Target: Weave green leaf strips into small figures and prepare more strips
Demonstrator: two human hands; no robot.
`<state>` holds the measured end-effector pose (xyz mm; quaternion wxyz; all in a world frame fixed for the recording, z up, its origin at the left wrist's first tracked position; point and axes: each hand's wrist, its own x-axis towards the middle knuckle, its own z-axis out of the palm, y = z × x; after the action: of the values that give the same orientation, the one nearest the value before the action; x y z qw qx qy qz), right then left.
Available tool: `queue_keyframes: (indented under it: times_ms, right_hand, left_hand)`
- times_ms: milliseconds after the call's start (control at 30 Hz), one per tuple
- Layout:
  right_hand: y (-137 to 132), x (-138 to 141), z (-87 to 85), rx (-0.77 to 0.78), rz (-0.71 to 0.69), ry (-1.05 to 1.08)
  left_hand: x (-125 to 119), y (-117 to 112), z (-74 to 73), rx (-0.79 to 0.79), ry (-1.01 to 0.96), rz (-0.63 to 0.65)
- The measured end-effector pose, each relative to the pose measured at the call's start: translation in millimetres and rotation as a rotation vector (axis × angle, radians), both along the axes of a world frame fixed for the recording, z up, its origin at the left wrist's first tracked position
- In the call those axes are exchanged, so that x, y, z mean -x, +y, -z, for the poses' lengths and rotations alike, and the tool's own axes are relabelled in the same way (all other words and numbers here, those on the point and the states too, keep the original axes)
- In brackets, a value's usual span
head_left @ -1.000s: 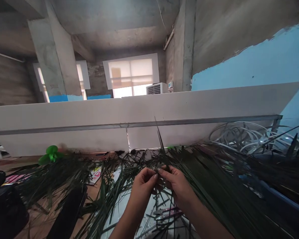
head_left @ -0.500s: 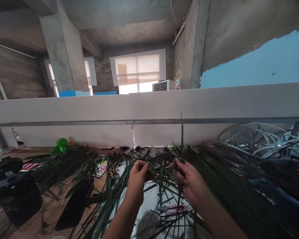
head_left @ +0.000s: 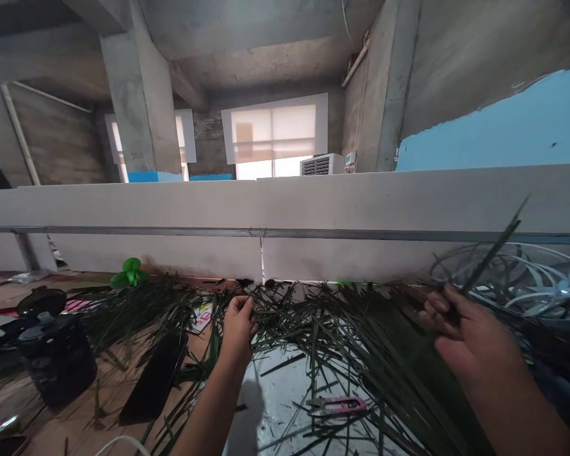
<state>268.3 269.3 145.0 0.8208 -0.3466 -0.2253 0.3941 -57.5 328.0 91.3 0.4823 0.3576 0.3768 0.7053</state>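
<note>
My left hand (head_left: 240,324) is raised over the heap of leaf strips, thumb and fingers pinched together. Whatever it may hold is too thin or hidden to make out. Off to the right, my right hand (head_left: 460,326) grips a dark green leaf strip (head_left: 496,244), which sticks up and to the right from the fingers. Narrow cut leaf strips (head_left: 289,316) lie scattered between and beyond both hands. Pink-handled thread snips (head_left: 339,405) rest on the white work surface (head_left: 278,392) among loose strips.
A black lidded jug (head_left: 54,361) and a flat black object (head_left: 154,383) stand at left, with a green plastic item (head_left: 130,273) behind. Long leaves (head_left: 403,354) spread at right. Coiled pale bands (head_left: 532,282) lie by the white partition (head_left: 313,202).
My hands have moved apart: the right one far to the right with the leaf strip now slanting, the left one a little leftward. The view has turned slightly left.
</note>
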Motion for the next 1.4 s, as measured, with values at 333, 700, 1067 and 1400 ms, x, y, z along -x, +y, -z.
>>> queue_keyframes:
  times_ms: [333,700,1067,1400]
  right_hand:
    - [-1.5,102.5,36.3,0.05,-0.512,-0.093]
    - [0.8,128.6,60.4,0.059,-0.605,-0.065]
    - [7.1,126.2,71.4,0.125,-0.612,0.004]
    - [12.8,86.8,40.5,0.07,-0.384,-0.003]
  left_hand:
    - [-68.9,-56.4,-8.9,0.032,0.145,0.424]
    - [-83.2,-61.6,3.9,0.052,0.205,0.377]
    - [-84.6,-57.6,8.2,-0.141,0.418,0.519]
    - [-54.5,-59.7,2.0,-0.097,0.922,0.765]
